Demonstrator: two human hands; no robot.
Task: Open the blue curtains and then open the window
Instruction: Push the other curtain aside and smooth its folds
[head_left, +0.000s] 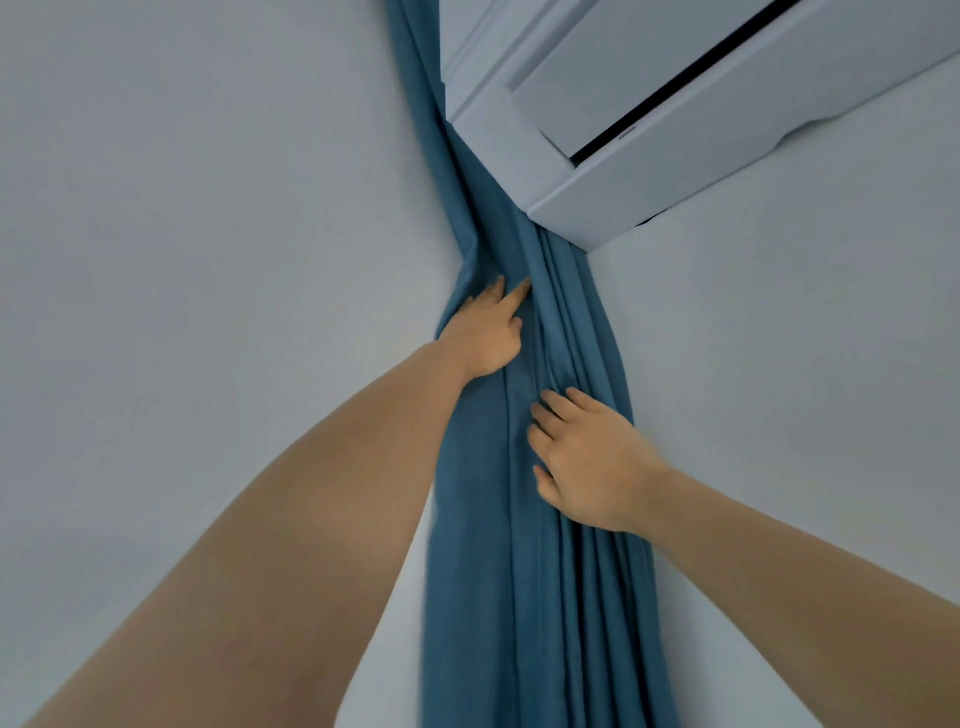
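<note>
Looks like a room in a home, prob. a bedroom or living rm. Evidence: long blue curtains (540, 519), heavy fabric, bunched into narrow vertical folds and hanging down a corner where two plain pale walls (182, 182) meet. Walls painted flat, no marks, no fittings. Top right: white wall-mounted AC unit (675, 104), split type, w/ a dark slot along its front, fixed high up just beside the curtains, its end touching the fabric. Soft, even light, indoor. Bare arms reach to the fabric, no gloves or work gear. Nothing industrial or commercial visible; exact rm type can't be told.
</note>
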